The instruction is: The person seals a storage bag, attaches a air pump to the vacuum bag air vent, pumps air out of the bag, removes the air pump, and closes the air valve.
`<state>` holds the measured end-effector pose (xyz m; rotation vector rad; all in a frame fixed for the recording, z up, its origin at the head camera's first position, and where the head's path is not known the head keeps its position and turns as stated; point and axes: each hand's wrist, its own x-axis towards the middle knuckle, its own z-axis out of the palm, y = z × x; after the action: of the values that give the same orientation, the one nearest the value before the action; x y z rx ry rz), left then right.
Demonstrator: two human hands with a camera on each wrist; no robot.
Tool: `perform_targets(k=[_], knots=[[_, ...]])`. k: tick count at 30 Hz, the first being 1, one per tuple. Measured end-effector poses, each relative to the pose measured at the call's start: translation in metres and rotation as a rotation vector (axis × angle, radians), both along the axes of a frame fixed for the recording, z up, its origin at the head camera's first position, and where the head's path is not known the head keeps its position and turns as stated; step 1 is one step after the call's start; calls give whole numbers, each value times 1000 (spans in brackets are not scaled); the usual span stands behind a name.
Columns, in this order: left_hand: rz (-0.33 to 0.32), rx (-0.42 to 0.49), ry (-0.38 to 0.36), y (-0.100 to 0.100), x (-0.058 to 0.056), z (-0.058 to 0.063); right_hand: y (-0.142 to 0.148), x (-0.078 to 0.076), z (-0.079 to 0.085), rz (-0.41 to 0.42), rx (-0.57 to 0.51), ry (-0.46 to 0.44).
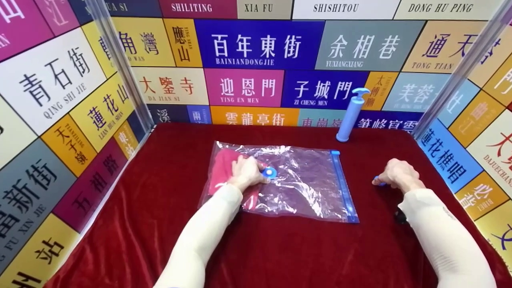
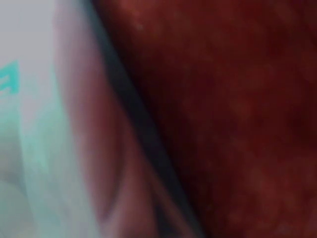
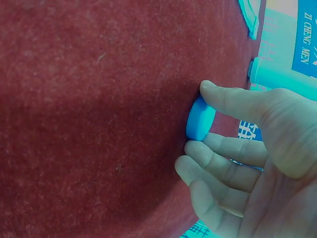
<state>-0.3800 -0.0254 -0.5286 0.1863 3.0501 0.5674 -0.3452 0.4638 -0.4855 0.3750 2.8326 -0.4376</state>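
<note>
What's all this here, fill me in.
A person's left hand rests on a clear bag with a pink item inside, beside the bag's blue valve. The right hand pinches a round blue cap over the red cloth, apart from the bag. A blue pump stands upright farther back.

Glare streaks the plastic bag (image 1: 300, 186); left wrist view blurred.
</note>
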Motion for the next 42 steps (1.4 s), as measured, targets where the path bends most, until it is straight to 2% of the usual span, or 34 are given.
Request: perform_targets(k=[7,14,18,29,42], knots=[[14,10,1,0,0,1,-3,-3,1,-16,35,6],[7,9,1,0,1,2,-10,-8,2,-19,87,138],[-12,3,0,0,1,2,-12,-11,3,-7,79,197],[8,20,-3,1,2,2,-25,-21,7,17,23,272],[10,21,1,0,1,2,-49,-38,11,-43,-57,338]])
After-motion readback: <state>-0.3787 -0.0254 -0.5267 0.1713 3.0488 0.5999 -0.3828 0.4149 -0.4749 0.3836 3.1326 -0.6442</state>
